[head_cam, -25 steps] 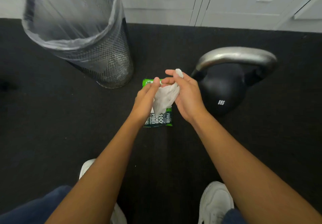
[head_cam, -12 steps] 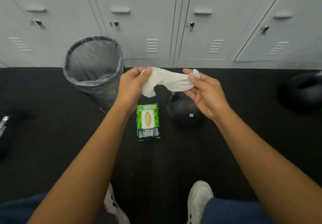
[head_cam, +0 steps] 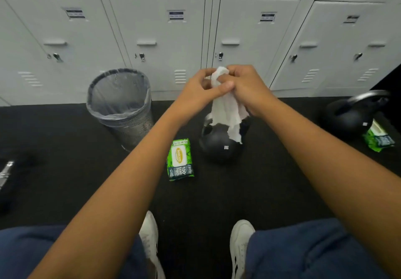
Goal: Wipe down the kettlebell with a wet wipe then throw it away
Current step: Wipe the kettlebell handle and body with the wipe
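A white wet wipe [head_cam: 227, 109] hangs crumpled from both my hands, held up in the air above the floor. My left hand [head_cam: 198, 92] pinches its upper edge and my right hand [head_cam: 247, 90] grips it from the other side, the fingers meeting at the top. Below the wipe stands a black kettlebell [head_cam: 219, 148] with a metal handle, partly hidden by the hanging wipe. A green pack of wipes [head_cam: 180, 160] lies flat on the floor just left of the kettlebell. The mesh bin [head_cam: 119, 103] with a clear liner stands further left.
Grey lockers [head_cam: 173, 40] line the wall behind. A second kettlebell [head_cam: 355, 114] and another green pack [head_cam: 378, 139] sit at the far right. My two white shoes [head_cam: 238, 244] stand on the black floor mat [head_cam: 65, 170] below.
The view has pulled back and up from the floor. The wipe was stretched between my hands half a second ago; now my hands have come together and it hangs bunched.
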